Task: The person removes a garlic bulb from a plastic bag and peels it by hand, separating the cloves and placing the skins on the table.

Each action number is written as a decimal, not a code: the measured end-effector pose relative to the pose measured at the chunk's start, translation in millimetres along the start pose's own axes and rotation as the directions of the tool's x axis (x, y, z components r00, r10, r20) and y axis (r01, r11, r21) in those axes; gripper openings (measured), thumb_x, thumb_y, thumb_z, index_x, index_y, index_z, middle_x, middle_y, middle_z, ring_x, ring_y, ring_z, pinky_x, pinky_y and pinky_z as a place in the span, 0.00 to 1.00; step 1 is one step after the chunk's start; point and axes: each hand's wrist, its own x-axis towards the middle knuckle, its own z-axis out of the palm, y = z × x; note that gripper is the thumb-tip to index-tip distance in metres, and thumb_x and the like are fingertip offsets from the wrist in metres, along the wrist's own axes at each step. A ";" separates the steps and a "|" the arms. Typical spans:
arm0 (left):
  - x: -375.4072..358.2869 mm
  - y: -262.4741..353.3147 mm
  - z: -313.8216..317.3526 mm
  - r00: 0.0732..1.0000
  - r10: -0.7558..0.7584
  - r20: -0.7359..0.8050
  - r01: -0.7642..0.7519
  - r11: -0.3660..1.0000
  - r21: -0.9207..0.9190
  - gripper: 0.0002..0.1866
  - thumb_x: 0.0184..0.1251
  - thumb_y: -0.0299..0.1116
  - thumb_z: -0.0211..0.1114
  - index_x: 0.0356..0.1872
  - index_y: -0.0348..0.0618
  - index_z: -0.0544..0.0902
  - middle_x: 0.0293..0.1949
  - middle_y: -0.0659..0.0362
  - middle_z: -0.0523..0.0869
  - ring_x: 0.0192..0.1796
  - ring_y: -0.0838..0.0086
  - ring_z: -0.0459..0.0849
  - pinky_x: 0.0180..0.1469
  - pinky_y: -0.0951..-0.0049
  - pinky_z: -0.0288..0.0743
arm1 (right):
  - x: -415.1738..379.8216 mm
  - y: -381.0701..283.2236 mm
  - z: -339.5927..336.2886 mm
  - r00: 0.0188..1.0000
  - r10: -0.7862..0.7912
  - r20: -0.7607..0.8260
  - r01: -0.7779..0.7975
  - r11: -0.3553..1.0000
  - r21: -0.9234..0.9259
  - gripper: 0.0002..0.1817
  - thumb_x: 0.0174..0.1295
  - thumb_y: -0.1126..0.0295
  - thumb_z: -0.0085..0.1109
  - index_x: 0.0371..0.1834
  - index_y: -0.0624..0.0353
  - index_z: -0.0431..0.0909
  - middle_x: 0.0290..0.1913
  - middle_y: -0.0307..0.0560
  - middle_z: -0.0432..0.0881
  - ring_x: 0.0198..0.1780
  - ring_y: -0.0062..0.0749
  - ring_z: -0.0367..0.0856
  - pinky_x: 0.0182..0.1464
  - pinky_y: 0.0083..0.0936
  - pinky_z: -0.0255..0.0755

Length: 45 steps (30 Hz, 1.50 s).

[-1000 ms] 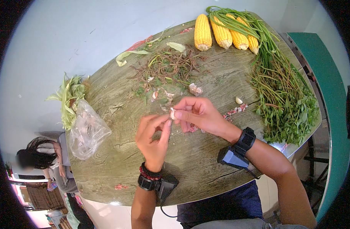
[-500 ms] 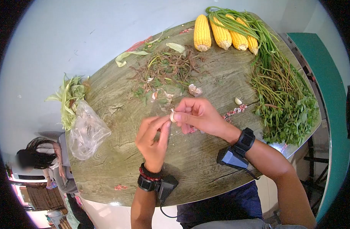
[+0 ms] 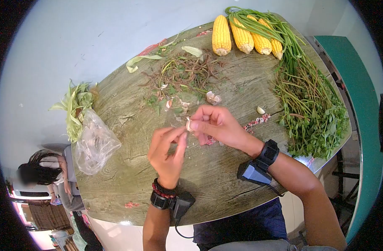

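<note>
A garlic clove (image 3: pixel 189 124), still partly in its pale skin, is pinched between the thumb and fingers of my right hand (image 3: pixel 214 124). From the other side, my left hand (image 3: pixel 167 150) has its thumb and fingertips closed at the clove's lower edge. What lies between those left fingertips is too small to see clearly. Just beyond my hands sit a partly broken garlic bulb (image 3: pixel 213 98) and loose bits of garlic skin (image 3: pixel 185 104). One peeled garlic clove (image 3: pixel 260 110) rests on the table to the right.
A heap of stems and trimmings (image 3: pixel 185 75) lies at the back of the wooden table (image 3: pixel 128 184). Several corn cobs (image 3: pixel 221 35) and long green beans (image 3: pixel 287 46) are at the back right, leafy greens (image 3: pixel 317 121) nearer. A plastic bag (image 3: pixel 95 144) and husks (image 3: pixel 78 106) lie left; a person (image 3: pixel 53 171) sits beyond.
My hands stay almost in place around the garlic clove, with only a slight shift of the fingers. Everything on the table looks the same.
</note>
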 end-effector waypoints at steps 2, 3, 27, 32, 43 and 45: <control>0.0 -0.9 0.2 1.000 0.022 -0.013 -0.021 1.000 0.014 0.12 0.52 0.14 0.70 0.38 0.38 0.86 0.36 0.56 0.83 0.31 0.76 0.81 0.32 0.79 0.75 | -0.2 0.2 -0.5 1.000 -0.002 0.008 0.003 1.000 -0.018 0.10 0.69 0.63 0.59 0.38 0.58 0.76 0.23 0.34 0.79 0.22 0.13 0.77 0.21 0.13 0.65; 0.0 -1.1 0.5 1.000 0.023 -0.017 -0.023 1.000 0.014 0.12 0.51 0.14 0.70 0.38 0.37 0.86 0.36 0.56 0.83 0.31 0.76 0.81 0.32 0.79 0.75 | -0.4 -0.6 -0.9 1.000 0.000 0.014 0.001 1.000 -0.018 0.10 0.69 0.63 0.59 0.38 0.58 0.76 0.23 0.34 0.79 0.22 0.13 0.77 0.21 0.13 0.65; -3.1 -0.5 0.3 1.000 -0.012 0.007 0.012 0.999 0.047 0.09 0.51 0.17 0.69 0.33 0.40 0.81 0.32 0.58 0.81 0.30 0.73 0.80 0.33 0.77 0.75 | -2.7 -0.2 4.0 1.000 -0.002 0.028 0.002 1.000 -0.011 0.10 0.69 0.64 0.59 0.38 0.60 0.77 0.28 0.36 0.80 0.25 0.15 0.77 0.25 0.14 0.70; -3.5 1.0 0.4 0.991 -0.129 -0.018 0.129 0.992 -0.017 0.08 0.54 0.18 0.68 0.34 0.38 0.79 0.35 0.58 0.79 0.30 0.76 0.79 0.34 0.77 0.75 | -3.5 -2.8 4.2 0.997 0.028 0.070 -0.024 0.998 -0.059 0.09 0.69 0.66 0.57 0.38 0.61 0.77 0.27 0.35 0.79 0.25 0.16 0.77 0.26 0.16 0.71; -1.7 -1.3 1.6 0.988 -0.141 -0.057 0.142 0.990 0.001 0.08 0.54 0.17 0.67 0.34 0.37 0.79 0.34 0.57 0.78 0.31 0.75 0.80 0.33 0.77 0.76 | -3.4 1.8 0.6 0.979 0.048 0.198 -0.035 0.997 -0.065 0.10 0.70 0.64 0.56 0.39 0.61 0.76 0.29 0.34 0.78 0.28 0.15 0.77 0.30 0.16 0.70; -1.4 -1.3 1.9 0.988 -0.141 -0.061 0.141 0.990 -0.001 0.08 0.54 0.17 0.67 0.33 0.37 0.79 0.34 0.58 0.78 0.31 0.75 0.80 0.32 0.78 0.76 | -3.6 2.1 0.5 0.978 0.049 0.204 -0.037 0.997 -0.061 0.10 0.70 0.64 0.56 0.39 0.61 0.77 0.29 0.34 0.78 0.28 0.15 0.77 0.30 0.16 0.71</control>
